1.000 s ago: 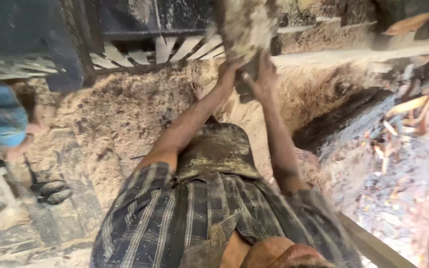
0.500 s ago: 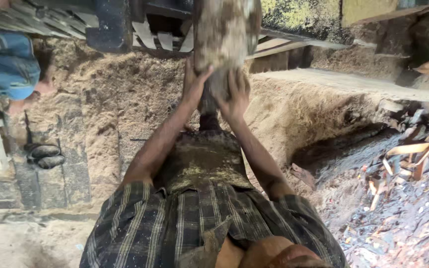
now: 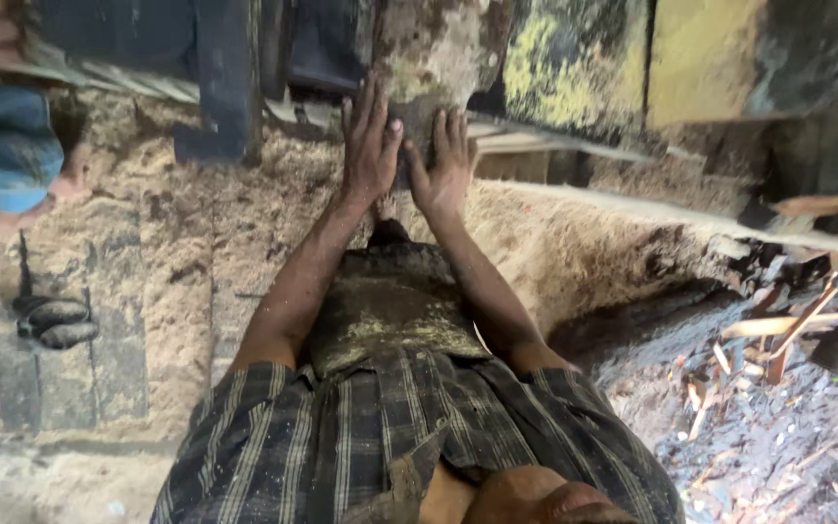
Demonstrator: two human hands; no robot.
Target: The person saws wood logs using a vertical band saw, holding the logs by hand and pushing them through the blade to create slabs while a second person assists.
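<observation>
From your head camera, both your hands press flat against a rough log held out ahead — left hand spread open, fingers up; right hand just beside it, open too. Sawdust lies below the log.

no packages, labels, signs or screens show anywhere in the frame. the flat yellow and green patches at the upper right are mottled stains on dark boards, not printed matter.
</observation>
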